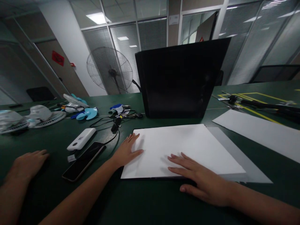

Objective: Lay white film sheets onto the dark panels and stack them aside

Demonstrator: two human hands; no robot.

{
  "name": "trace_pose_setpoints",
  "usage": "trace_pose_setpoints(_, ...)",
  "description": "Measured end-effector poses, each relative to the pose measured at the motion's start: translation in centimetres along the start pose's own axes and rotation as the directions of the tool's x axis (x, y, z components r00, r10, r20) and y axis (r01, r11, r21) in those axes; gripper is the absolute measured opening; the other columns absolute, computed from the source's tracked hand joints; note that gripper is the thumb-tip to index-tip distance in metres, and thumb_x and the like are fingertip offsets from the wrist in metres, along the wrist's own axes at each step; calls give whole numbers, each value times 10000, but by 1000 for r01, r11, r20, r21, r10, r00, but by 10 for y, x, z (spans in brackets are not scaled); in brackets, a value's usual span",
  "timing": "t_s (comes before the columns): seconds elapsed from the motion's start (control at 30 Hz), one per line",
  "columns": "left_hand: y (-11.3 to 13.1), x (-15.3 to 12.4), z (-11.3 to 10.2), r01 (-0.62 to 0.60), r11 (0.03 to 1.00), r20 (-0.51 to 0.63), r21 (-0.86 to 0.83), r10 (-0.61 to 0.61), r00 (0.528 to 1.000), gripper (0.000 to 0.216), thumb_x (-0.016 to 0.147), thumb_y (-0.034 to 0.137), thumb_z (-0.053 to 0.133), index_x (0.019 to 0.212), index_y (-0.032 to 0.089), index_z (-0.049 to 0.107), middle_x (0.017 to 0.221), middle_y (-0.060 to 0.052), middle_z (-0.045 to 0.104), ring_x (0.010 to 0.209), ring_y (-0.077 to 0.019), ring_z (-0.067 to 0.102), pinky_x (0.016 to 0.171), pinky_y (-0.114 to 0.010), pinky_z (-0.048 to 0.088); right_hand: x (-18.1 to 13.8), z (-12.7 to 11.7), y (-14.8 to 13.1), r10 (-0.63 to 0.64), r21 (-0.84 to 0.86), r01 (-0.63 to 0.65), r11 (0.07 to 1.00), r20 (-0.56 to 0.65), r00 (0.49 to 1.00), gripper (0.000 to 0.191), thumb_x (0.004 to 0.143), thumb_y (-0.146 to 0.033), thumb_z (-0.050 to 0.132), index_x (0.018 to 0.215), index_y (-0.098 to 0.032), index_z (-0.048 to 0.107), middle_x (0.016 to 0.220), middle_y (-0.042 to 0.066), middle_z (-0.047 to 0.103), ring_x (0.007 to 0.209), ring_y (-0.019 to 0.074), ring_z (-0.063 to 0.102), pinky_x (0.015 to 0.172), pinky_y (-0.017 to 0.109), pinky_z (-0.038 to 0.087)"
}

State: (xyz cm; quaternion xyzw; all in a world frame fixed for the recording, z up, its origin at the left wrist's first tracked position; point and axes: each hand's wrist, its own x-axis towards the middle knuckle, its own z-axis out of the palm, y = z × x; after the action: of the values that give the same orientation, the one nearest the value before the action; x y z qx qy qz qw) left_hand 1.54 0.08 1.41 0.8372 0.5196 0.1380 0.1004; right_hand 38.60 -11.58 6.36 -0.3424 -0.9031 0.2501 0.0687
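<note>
A white sheet [185,147] lies flat on the dark green table [145,203] in front of me. My left hand [126,151] rests open on the sheet's left edge, fingers spread and flat. My right hand [202,181] lies open, palm down, on the sheet's near right part, with the thumb over the near edge. Neither hand holds anything. A black upright panel [178,81] stands just behind the sheet.
Another person's hand [29,162] rests on the table at far left. A black phone [83,161], a white power bank [81,139] and cables lie left of the sheet. Small fan parts [42,115] sit at the back left. Another white sheet [262,132] lies to the right.
</note>
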Motion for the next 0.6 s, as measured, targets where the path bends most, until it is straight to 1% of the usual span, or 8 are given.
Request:
trace_pose_setpoints(0.03,-1,0,0,-20,1000,-1,-5,20,1000,837,953,630,560,1633,213,307,1701,-148,261,1575,-353,222,1262,-558,230,-1,0,7,14,-41,-16,999,-54,998,606,1034,-563,457,1609,-402,351,1690,1,228,1562,278,215,1273,614,142)
trace_pose_setpoints(0.1,-2,-1,-1,-61,998,6,-11,61,998,732,987,526,534,1635,265,313,1710,-108,246,1580,-348,201,1261,-578,214,-3,-1,28,87,-167,-121,978,-200,976,597,1028,-574,455,1591,-380,403,1676,18,280,1552,299,246,1261,632,178)
trace_pose_setpoints(0.23,-4,-2,-2,-89,996,34,-5,89,995,613,984,374,515,1587,308,431,1717,-57,227,1583,-369,168,1266,-599,181,-11,-5,83,262,-349,-461,816,-487,833,651,1006,-649,413,1500,-251,560,1602,98,424,1508,357,334,1230,664,233)
trace_pose_setpoints(0.3,-4,-2,-2,-86,996,27,-4,86,996,548,998,359,486,1542,300,508,1718,-52,226,1579,-377,182,1265,-599,191,-18,-12,110,347,-355,-570,741,-524,778,685,1016,-656,355,1472,-201,587,1559,125,481,1475,363,389,1212,649,284)
trace_pose_setpoints(0.33,-4,-1,-1,-81,997,16,-5,81,997,519,1012,367,465,1520,291,539,1717,-57,229,1575,-378,200,1263,-599,204,-22,-16,121,382,-350,-596,723,-517,767,691,1027,-646,325,1467,-184,591,1537,132,507,1453,355,424,1203,625,317)
trace_pose_setpoints(0.43,-5,0,2,-45,999,-33,-10,45,998,477,1034,429,454,1444,256,625,1702,-93,274,1553,-379,279,1251,-590,255,-34,-33,151,424,-335,-606,721,-479,769,667,1056,-585,278,1459,-158,596,1484,143,561,1369,307,525,1179,510,391)
trace_pose_setpoints(0.5,-5,1,4,-22,1000,-62,-17,21,998,449,1015,442,502,1374,239,677,1680,-105,329,1531,-377,337,1247,-579,282,-46,-46,169,426,-342,-619,707,-494,758,642,1059,-555,296,1470,-153,581,1506,146,540,1384,287,509,1207,463,349)
trace_pose_setpoints(0.6,-6,1,5,-23,999,-100,-38,20,995,401,996,361,511,1331,228,688,1666,-86,368,1507,-349,396,1243,-553,315,-70,-62,200,463,-331,-711,621,-577,673,648,1046,-506,331,1534,-108,483,1586,192,425,1516,324,312,1252,514,202)
